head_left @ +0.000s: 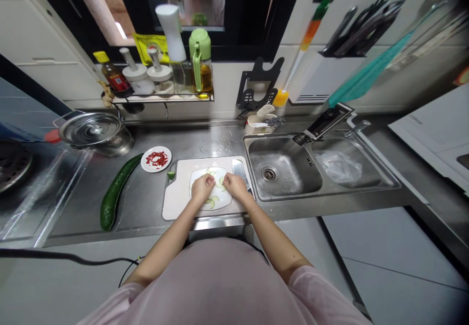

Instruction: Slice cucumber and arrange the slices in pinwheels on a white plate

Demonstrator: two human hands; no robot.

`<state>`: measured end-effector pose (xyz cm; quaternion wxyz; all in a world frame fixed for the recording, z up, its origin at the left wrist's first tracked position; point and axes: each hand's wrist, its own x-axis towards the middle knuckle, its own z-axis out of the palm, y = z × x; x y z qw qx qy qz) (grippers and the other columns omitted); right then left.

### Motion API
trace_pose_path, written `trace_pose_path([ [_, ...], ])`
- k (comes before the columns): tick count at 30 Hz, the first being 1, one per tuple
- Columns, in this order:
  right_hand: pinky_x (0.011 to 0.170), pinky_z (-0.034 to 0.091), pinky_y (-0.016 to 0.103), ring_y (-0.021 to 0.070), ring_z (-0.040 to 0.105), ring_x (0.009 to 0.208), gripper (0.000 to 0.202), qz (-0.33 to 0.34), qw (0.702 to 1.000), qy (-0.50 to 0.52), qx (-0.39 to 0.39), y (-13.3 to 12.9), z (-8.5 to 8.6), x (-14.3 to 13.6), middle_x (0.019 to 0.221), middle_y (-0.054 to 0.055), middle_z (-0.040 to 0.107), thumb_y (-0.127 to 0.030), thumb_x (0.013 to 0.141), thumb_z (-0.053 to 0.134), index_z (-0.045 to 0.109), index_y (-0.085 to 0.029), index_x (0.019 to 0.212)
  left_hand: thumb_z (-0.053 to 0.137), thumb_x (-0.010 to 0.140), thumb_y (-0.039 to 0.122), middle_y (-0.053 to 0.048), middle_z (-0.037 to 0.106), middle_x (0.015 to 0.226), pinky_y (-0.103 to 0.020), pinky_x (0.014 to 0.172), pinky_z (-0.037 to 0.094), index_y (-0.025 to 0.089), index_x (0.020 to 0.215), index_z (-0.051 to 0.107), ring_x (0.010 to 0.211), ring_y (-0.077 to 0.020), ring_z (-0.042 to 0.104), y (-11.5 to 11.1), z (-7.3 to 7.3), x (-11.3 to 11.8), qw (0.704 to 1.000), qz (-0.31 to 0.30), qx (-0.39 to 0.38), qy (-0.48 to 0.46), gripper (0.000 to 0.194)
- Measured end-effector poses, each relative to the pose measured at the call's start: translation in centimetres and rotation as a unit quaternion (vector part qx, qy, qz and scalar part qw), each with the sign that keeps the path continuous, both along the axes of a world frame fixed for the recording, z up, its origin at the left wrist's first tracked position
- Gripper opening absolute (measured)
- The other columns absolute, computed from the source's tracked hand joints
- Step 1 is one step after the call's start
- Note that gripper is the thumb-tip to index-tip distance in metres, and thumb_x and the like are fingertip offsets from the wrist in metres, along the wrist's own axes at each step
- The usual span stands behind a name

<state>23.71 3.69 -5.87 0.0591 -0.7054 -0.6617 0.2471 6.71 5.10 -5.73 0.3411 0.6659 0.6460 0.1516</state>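
Observation:
A white plate (219, 204) lies on a pale cutting board (175, 203), with thin green-edged cucumber slices (212, 201) spread on it in small groups. Over the plate's left side, my left hand (202, 188) has its fingers curled in a pinch; anything in them is too small to make out. My right hand (235, 186) is closed at the plate's right side, its fingertips on a pale cucumber slice (221, 182). Just beyond that hand a knife (240, 167) rests flat on the board. A cucumber end piece (171, 174) sits at the board's upper left corner.
A long cucumber (119, 193) and a small plate of chopped red pieces (156, 159) are to the left, near a lidded steel pot (97, 132). At right is a double sink (286, 168). A rack of seasoning bottles (164, 97) hangs behind.

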Motion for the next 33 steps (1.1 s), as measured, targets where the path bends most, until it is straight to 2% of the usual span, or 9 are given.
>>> trace_pose_path([
  [6,0.061,0.031,0.022,0.0148,0.057,0.073,0.019,-0.039,0.998,0.036,0.023,0.2,0.7,0.5,0.08,0.002,0.067,-0.031,0.086,0.053,0.067,-0.02,0.094,0.059,0.081,0.032,0.002,0.07,0.083,-0.022,0.066,0.04,0.024,0.091,0.066,0.075,-0.0131,0.061,0.1,-0.3,-1.4,0.999,0.046,0.009,-0.022,0.014],
  [10,0.06,0.033,0.021,0.0133,0.053,0.066,0.022,-0.088,0.989,0.093,0.08,-0.2,1.5,1.7,0.071,0.0,0.062,-0.032,0.086,0.049,0.066,-0.019,0.09,0.058,0.081,0.034,0.002,0.068,0.079,-0.021,0.065,0.041,0.024,0.093,0.066,0.069,-0.0123,0.059,0.6,-0.5,-3.4,0.992,0.115,0.026,-0.049,0.018],
  [16,0.059,0.035,0.022,0.0132,0.047,0.059,0.031,-0.134,0.957,0.191,0.175,-1.9,2.3,3.5,0.058,-0.003,0.048,-0.042,0.083,0.046,0.064,-0.017,0.081,0.055,0.081,0.036,0.0,0.065,0.076,-0.021,0.066,0.044,0.021,0.096,0.065,0.067,-0.0126,0.058,1.5,-0.8,-6.9,0.957,0.245,0.101,-0.114,0.024],
  [20,0.056,0.035,0.023,0.0128,0.045,0.056,0.039,-0.143,0.945,0.226,0.188,-2.6,2.1,4.2,0.056,-0.004,0.045,-0.052,0.08,0.048,0.063,-0.017,0.079,0.053,0.082,0.036,0.0,0.065,0.075,-0.02,0.062,0.043,0.019,0.098,0.064,0.064,-0.0117,0.057,2.4,-0.6,-8.3,0.937,0.298,0.119,-0.14,0.026],
  [24,0.053,0.036,0.023,0.0126,0.044,0.053,0.045,-0.152,0.933,0.261,0.197,-2.4,1.9,4.3,0.055,-0.004,0.044,-0.059,0.075,0.052,0.064,-0.016,0.077,0.054,0.081,0.035,0.0,0.068,0.079,-0.021,0.064,0.043,0.021,0.099,0.065,0.067,-0.0125,0.06,3.9,-0.4,-10.4,0.925,0.343,0.118,-0.108,0.025],
  [28,0.05,0.036,0.024,0.0123,0.042,0.051,0.047,-0.158,0.925,0.287,0.193,-2.1,2.1,3.9,0.053,-0.004,0.045,-0.061,0.072,0.055,0.065,-0.016,0.077,0.055,0.081,0.032,-0.001,0.071,0.087,-0.023,0.071,0.044,0.024,0.099,0.067,0.079,-0.016,0.064,6.3,-0.2,-14.1,0.921,0.372,0.106,-0.035,0.022],
  [33,0.05,0.036,0.024,0.0126,0.043,0.051,0.048,-0.162,0.923,0.298,0.181,-2.0,2.0,3.6,0.054,-0.003,0.048,-0.061,0.071,0.057,0.066,-0.015,0.079,0.052,0.084,0.025,-0.007,0.071,0.103,-0.029,0.078,0.044,0.025,0.102,0.069,0.094,-0.0222,0.064,9.6,0.0,-18.6,0.928,0.356,0.067,0.09,0.024],
])
